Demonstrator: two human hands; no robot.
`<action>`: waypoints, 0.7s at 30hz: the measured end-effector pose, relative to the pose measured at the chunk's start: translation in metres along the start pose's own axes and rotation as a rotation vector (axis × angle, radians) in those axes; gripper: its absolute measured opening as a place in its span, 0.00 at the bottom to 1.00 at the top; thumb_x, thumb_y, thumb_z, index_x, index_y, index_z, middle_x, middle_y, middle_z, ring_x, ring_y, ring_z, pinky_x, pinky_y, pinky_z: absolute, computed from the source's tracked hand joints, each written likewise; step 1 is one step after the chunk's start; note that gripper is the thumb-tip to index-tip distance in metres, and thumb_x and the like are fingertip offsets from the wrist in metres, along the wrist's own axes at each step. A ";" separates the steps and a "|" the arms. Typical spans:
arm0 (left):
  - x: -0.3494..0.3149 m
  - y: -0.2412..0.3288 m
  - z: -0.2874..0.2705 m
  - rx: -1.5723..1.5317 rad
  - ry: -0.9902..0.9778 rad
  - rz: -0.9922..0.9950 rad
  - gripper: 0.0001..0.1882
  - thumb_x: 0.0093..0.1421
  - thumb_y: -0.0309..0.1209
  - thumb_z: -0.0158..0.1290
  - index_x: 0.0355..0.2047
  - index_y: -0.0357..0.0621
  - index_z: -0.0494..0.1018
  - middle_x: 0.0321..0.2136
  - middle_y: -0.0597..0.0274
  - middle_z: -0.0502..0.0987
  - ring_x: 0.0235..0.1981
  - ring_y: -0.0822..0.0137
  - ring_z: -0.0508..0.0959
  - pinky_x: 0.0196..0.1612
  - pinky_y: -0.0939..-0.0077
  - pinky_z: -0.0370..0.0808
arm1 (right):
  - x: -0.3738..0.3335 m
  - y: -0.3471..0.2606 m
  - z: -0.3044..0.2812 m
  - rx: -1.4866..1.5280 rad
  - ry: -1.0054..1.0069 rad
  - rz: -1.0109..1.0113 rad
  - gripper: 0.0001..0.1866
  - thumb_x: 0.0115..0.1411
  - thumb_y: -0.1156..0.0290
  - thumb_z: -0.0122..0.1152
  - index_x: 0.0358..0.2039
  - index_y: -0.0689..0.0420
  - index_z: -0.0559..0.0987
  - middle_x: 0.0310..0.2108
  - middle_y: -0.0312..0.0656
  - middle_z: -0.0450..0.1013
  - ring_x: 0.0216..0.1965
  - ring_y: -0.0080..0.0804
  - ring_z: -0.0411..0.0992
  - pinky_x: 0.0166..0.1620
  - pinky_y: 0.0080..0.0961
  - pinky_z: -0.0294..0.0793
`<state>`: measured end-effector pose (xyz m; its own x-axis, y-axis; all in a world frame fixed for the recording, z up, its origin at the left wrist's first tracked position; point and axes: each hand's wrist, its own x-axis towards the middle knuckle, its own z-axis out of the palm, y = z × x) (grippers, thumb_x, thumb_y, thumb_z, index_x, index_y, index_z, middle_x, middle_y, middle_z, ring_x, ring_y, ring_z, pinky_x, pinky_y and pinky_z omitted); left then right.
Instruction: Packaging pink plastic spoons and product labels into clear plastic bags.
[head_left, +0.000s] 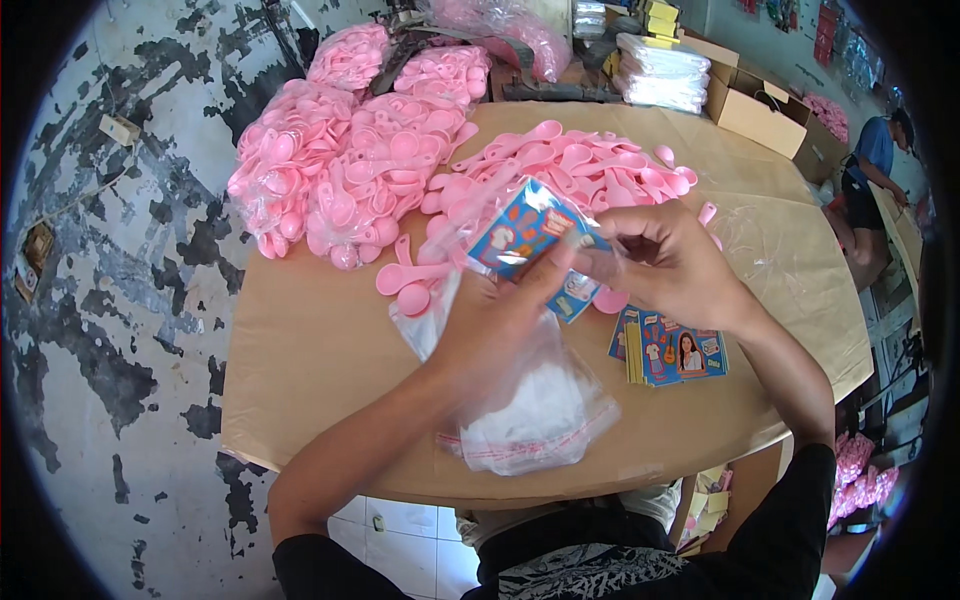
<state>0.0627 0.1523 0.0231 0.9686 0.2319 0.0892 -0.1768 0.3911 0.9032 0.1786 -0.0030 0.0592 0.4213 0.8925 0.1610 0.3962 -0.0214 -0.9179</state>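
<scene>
Over the middle of the table, my left hand (505,315) is closed round a small clear plastic bag with a blue printed card (525,228) in it. My right hand (685,260) pinches at the right edge of that bag, thumb and fingertips together. A pile of pink plastic spoons (590,165) lies just beyond my hands. Below my left hand is a stack of clear plastic bags (530,415) with red-striped edges. Beside my right wrist rests a stack of blue printed cards (685,350). My fingers partly cover the held bag and card.
Large clear bags full of pink spoons (350,165) crowd the table's far left. At the back right stand a pile of packed clear bags (660,75) and an open cardboard box (757,112). A person in blue (872,150) sits farther right. Brown paper (310,340) covers the table.
</scene>
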 end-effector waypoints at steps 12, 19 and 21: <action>0.019 0.015 -0.021 -0.267 -0.043 0.257 0.23 0.73 0.42 0.41 0.61 0.43 0.62 0.54 0.61 0.72 0.55 0.68 0.74 0.57 0.67 0.73 | 0.031 -0.006 0.011 0.108 0.106 -0.023 0.08 0.65 0.67 0.62 0.35 0.60 0.81 0.25 0.27 0.72 0.27 0.12 0.65 0.30 0.15 0.66; 0.016 0.007 -0.043 0.124 -0.320 0.356 0.21 0.66 0.28 0.49 0.59 0.43 0.62 0.56 0.53 0.70 0.57 0.61 0.72 0.62 0.60 0.68 | 0.031 0.016 -0.014 -0.099 -0.102 -0.200 0.17 0.66 0.61 0.60 0.26 0.62 0.77 0.20 0.32 0.68 0.24 0.15 0.65 0.28 0.18 0.64; 0.024 0.007 -0.047 0.050 -0.312 0.422 0.21 0.65 0.27 0.50 0.58 0.42 0.63 0.56 0.51 0.70 0.56 0.59 0.72 0.62 0.57 0.68 | 0.038 0.014 -0.038 -0.388 -0.154 -0.109 0.07 0.64 0.70 0.60 0.31 0.59 0.81 0.23 0.38 0.69 0.27 0.24 0.68 0.32 0.24 0.68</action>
<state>0.0761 0.2029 0.0119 0.8223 0.0812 0.5632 -0.5615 0.2764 0.7800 0.2313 0.0133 0.0661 0.2446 0.9552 0.1667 0.7218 -0.0646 -0.6891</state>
